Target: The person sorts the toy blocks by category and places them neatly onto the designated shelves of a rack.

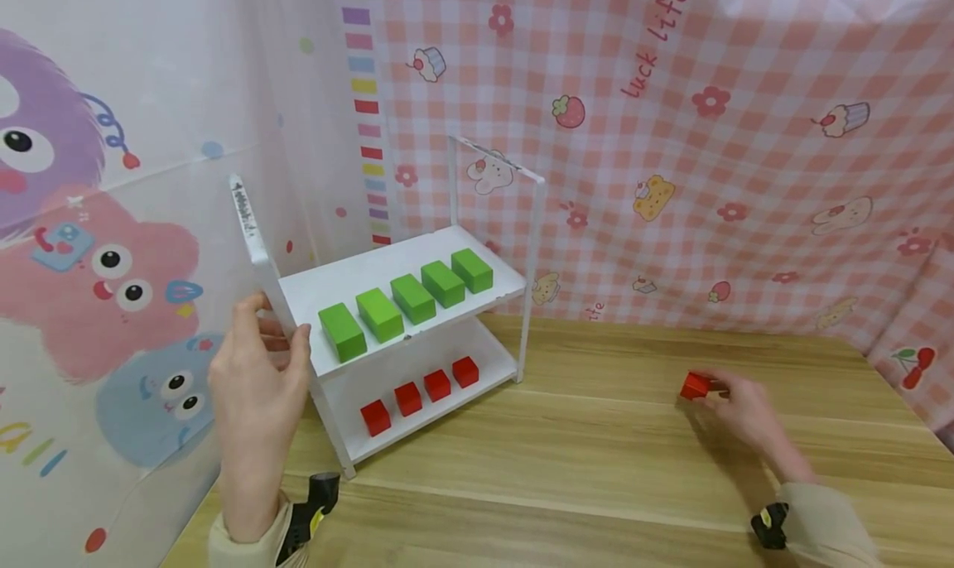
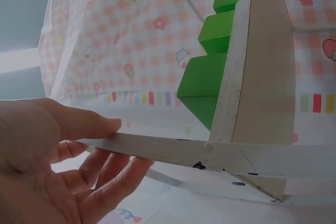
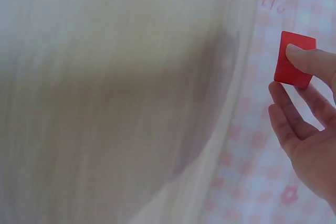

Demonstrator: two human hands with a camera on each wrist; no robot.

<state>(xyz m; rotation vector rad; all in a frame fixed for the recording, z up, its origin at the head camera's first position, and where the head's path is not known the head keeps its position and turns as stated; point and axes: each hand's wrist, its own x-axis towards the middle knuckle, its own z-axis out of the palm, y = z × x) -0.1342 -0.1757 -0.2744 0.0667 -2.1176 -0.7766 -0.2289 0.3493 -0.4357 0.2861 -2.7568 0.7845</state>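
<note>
A white two-tier shelf [image 1: 417, 348] stands on the left part of the table. My left hand [image 1: 261, 377] grips its left side post, thumb on one face and fingers behind, as the left wrist view shows. On the upper tier several green blocks [image 1: 380, 315] stand in a slanting row. Several red cubes [image 1: 408, 398] line the lower tier. Off to the right, my right hand [image 1: 749, 411] pinches a red block [image 3: 295, 59] between thumb and fingers, and a shadow falls on the wood below it.
The wood-grain table [image 1: 581, 452] reaches back to a pink checked cloth [image 1: 633, 137] hanging behind. At the left hangs a white cloth with cartoon figures [image 1: 134, 270], close beside the shelf. The shelf's right frame [image 1: 531, 278] rises above its upper tier.
</note>
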